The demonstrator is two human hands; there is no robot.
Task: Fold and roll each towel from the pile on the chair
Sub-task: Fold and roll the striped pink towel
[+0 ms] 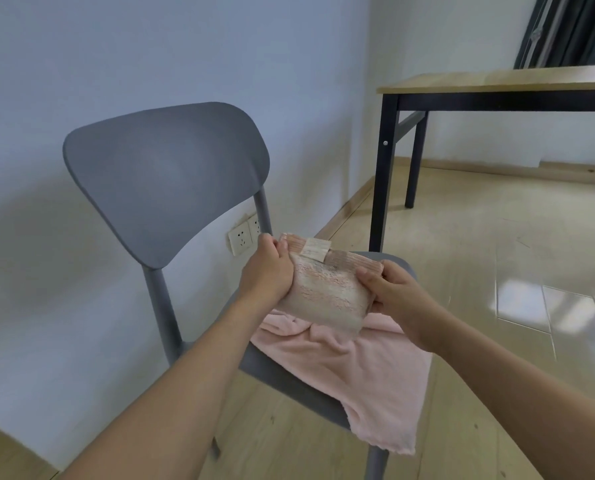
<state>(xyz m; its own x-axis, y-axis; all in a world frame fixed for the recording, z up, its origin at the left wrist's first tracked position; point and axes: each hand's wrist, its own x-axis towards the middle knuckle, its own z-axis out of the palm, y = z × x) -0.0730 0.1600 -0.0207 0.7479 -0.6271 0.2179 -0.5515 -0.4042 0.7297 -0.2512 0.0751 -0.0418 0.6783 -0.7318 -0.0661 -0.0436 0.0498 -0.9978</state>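
A folded pink-and-cream towel point(327, 289) with a white label on its top edge is held above the seat of a grey chair point(166, 174). My left hand point(268, 270) grips the towel's left edge, fingers curled round it. My right hand point(389, 289) grips its right edge, thumb on top. Under the held towel a loose pale pink towel point(355, 372) lies crumpled on the seat and hangs over the front right corner.
A wooden table with black legs point(497, 86) stands at the right rear. White wall sockets point(242, 237) sit low on the wall behind the chair. Glossy light floor point(497, 271) spreads to the right. A dark curtain point(573, 29) hangs top right.
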